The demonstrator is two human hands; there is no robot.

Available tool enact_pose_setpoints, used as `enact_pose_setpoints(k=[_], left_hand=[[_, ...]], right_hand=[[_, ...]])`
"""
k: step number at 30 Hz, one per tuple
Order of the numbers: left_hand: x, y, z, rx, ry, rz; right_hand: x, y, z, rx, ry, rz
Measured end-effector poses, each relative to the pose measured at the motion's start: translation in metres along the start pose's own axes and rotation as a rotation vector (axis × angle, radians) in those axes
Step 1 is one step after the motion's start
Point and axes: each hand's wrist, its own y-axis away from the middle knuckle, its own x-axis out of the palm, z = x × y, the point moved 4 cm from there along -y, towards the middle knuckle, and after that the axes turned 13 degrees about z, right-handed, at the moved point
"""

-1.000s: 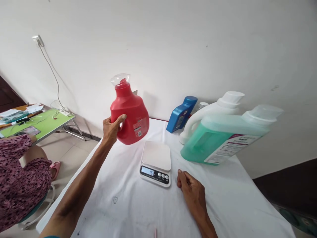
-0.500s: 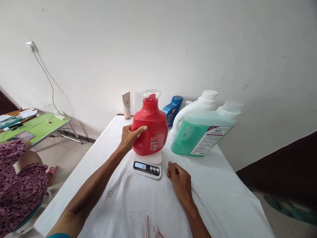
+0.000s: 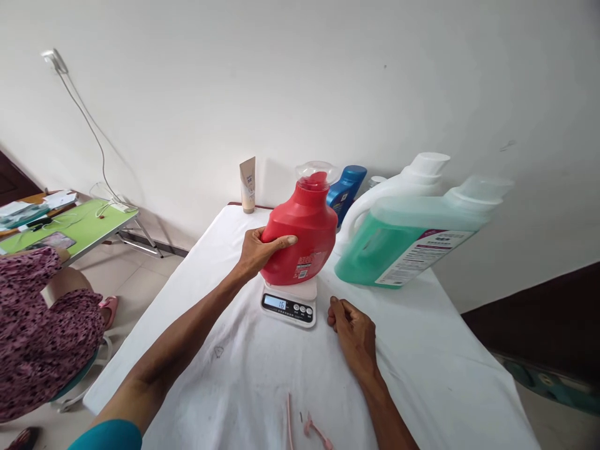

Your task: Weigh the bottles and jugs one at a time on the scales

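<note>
My left hand (image 3: pixel 263 251) grips the left side of a red detergent bottle (image 3: pixel 300 234) with a clear cap, its thumb across the front. The bottle is tilted slightly to the right on a small white digital scale (image 3: pixel 289 305), and its lower edge hides most of the weighing plate. The display appears to read 16. Just right of the scale, my right hand (image 3: pixel 352 328) rests on the white cloth with its fingers curled closed, and no object shows in it. Nearest to it stands a large jug of green liquid (image 3: pixel 370 250), leaning to the right.
Behind the green jug are a white jug (image 3: pixel 415 178) and a blue bottle (image 3: pixel 347 190). A beige tube (image 3: pixel 248 185) stands by the wall. Pink strips (image 3: pixel 289 422) lie at the front of the cloth. At left, a person in a patterned garment (image 3: pixel 42 337) sits by a green table (image 3: pixel 89 228).
The camera view has shifted, so things appear farther right. The red bottle now leans more to the right in my left hand. My right hand keeps its place beside the scale.
</note>
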Motion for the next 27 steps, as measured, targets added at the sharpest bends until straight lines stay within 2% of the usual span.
enact_pose_setpoints(k=[3,5,7,10,12,14,16,21,27], left_hand=[[-0.008,0.002,-0.004,0.056,-0.052,0.084],[-0.021,0.004,-0.003,0.118,-0.092,0.089],[-0.039,0.007,0.008,0.142,-0.089,-0.009],[-0.066,0.016,0.042,0.054,-0.044,-0.214],[-0.075,0.023,0.068,-0.023,-0.063,-0.248],[-0.078,0.029,0.087,-0.064,-0.117,-0.21],[-0.079,0.033,0.096,-0.077,-0.169,-0.173],[-0.082,0.031,0.099,-0.095,-0.195,-0.098],[-0.082,0.026,0.1,-0.089,-0.222,-0.107]], right_hand=[[0.0,0.0,0.001,-0.014,-0.009,-0.008],[0.001,0.0,0.003,-0.02,-0.009,-0.008],[0.001,0.0,0.004,-0.026,0.001,-0.01],[0.001,0.0,0.004,-0.033,0.022,-0.012],[0.001,0.0,0.004,-0.038,0.027,-0.012],[0.002,0.0,0.003,-0.045,0.015,-0.016],[0.002,-0.001,0.001,-0.046,0.0,-0.022],[0.002,-0.002,-0.001,-0.043,-0.013,-0.017],[0.002,-0.002,0.001,-0.045,0.004,-0.017]])
